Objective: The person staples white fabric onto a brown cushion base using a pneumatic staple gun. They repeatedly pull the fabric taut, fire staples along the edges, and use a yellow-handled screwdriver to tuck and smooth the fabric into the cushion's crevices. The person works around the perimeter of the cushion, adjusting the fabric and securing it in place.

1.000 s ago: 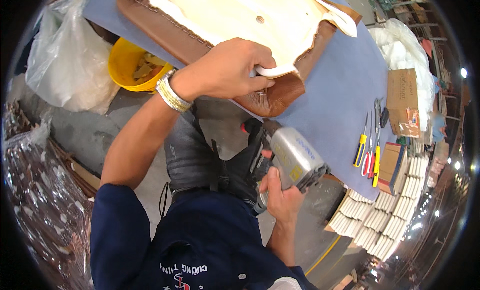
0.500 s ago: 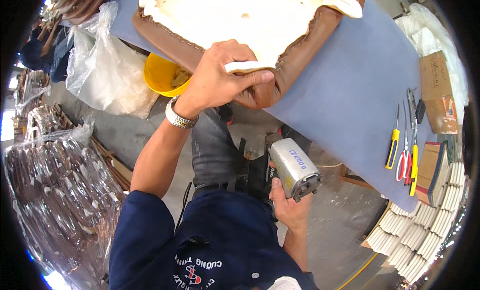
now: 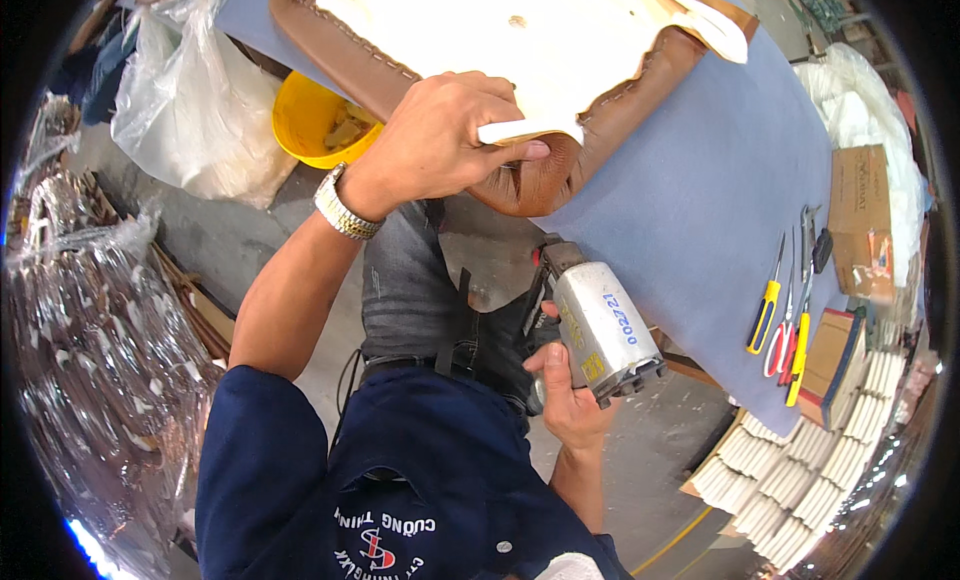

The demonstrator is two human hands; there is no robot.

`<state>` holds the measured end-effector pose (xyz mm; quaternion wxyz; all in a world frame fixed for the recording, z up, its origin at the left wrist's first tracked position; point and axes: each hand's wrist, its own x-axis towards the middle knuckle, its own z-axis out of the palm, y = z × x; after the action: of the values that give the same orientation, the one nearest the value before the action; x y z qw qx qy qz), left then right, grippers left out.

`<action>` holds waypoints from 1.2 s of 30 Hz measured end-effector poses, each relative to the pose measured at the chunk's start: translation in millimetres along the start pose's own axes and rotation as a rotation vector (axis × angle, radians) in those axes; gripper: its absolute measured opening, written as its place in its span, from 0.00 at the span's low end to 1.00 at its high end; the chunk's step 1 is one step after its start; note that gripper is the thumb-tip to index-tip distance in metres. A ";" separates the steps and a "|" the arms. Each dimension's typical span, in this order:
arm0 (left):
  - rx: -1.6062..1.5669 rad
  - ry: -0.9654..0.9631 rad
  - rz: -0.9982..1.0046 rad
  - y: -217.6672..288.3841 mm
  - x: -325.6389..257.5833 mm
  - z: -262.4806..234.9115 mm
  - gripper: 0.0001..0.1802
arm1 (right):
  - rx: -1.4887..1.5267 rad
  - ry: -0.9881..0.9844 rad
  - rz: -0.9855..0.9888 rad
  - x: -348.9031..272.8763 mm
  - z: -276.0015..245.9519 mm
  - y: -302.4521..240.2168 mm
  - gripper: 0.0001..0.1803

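Note:
A brown leather seat panel [image 3: 345, 55] lies underside up at the edge of the blue-covered table, with a row of staples along its leather border. At its near corner my left hand [image 3: 440, 135] pinches the folded leather and a white-lined flap [image 3: 530, 130] between thumb and fingers. The leather is puckered under my thumb. Lower and to the right, off the table's edge, my right hand [image 3: 572, 395] is wrapped round a silver-bodied pneumatic staple gun [image 3: 605, 325]. Its nose points up toward the table, apart from the leather. The handle is partly hidden by the body and my fingers.
On the blue table [image 3: 700, 200] lie a yellow-handled screwdriver [image 3: 765, 315], red-handled pliers [image 3: 780, 350] and other hand tools. A cardboard box [image 3: 860, 220] and bundled white strips [image 3: 800, 470] are at right. Left are a yellow bucket [image 3: 305, 130], a plastic bag [image 3: 200, 110] and wrapped parts [image 3: 110, 380].
The view has shifted slightly. My right hand has turned the staple gun a little, its nose nearer the table edge. My left hand keeps its pinch on the corner.

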<state>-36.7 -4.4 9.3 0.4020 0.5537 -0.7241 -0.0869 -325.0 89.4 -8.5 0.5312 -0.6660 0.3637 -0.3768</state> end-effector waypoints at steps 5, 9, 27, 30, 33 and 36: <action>0.062 0.042 -0.074 -2.3 1.3 4.7 0.14 | -0.032 -0.030 0.030 15.9 13.3 -10.9 0.26; 0.102 -0.007 -0.149 -3.8 8.7 4.0 0.13 | -0.176 -0.033 -0.024 23.5 26.5 2.8 0.27; 0.029 -0.079 -0.230 -6.7 9.5 4.8 0.13 | -0.456 0.033 -0.012 36.5 44.4 -8.2 0.28; 0.026 -0.087 -0.218 -9.1 9.1 4.4 0.13 | -0.402 0.037 0.009 39.9 45.5 -11.4 0.28; -0.011 -0.039 -0.190 -11.1 6.2 9.3 0.12 | -0.473 0.007 0.016 42.5 44.9 -17.1 0.29; -0.006 0.054 -0.145 -14.3 7.5 14.2 0.07 | -0.526 -0.026 -0.008 44.2 41.4 -17.9 0.27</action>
<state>-36.4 -20.8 -4.6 0.4155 0.6058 -0.6706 -0.1030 -266.7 71.3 7.9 0.3430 -0.7874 0.4396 -0.2628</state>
